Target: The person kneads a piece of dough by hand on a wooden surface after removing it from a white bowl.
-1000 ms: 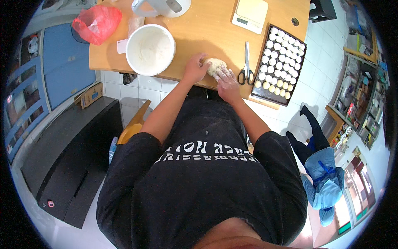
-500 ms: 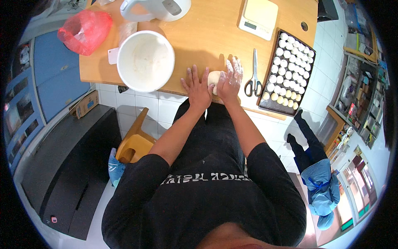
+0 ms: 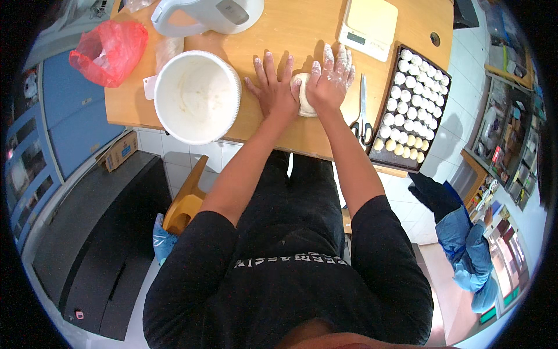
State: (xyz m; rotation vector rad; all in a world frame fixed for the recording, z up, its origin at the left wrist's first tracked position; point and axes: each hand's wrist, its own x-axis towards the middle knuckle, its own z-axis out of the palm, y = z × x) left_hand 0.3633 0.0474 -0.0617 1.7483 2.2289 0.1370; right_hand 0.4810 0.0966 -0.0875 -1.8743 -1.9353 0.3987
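A pale lump of dough lies on the wooden table, between my hands and partly hidden by them. My left hand is open, its fingers spread toward the far side and its thumb against the dough's left edge. From the right, my right hand presses the lump with its palm; its fingers stretch out apart and carry white flour. To the left stands a big white bucket with smears of residue inside. Scissors lie just right of my right hand, handles toward me.
A dark tray of small round dough balls sits at the table's right edge. Farther back are a kitchen scale, a white electric kettle and a red plastic bag. Another person is at the right; a yellow stool stands below the table.
Both hands and the dough have shifted farther onto the table, away from its front edge. My fingers reach farther forward. The person at the right has changed posture.
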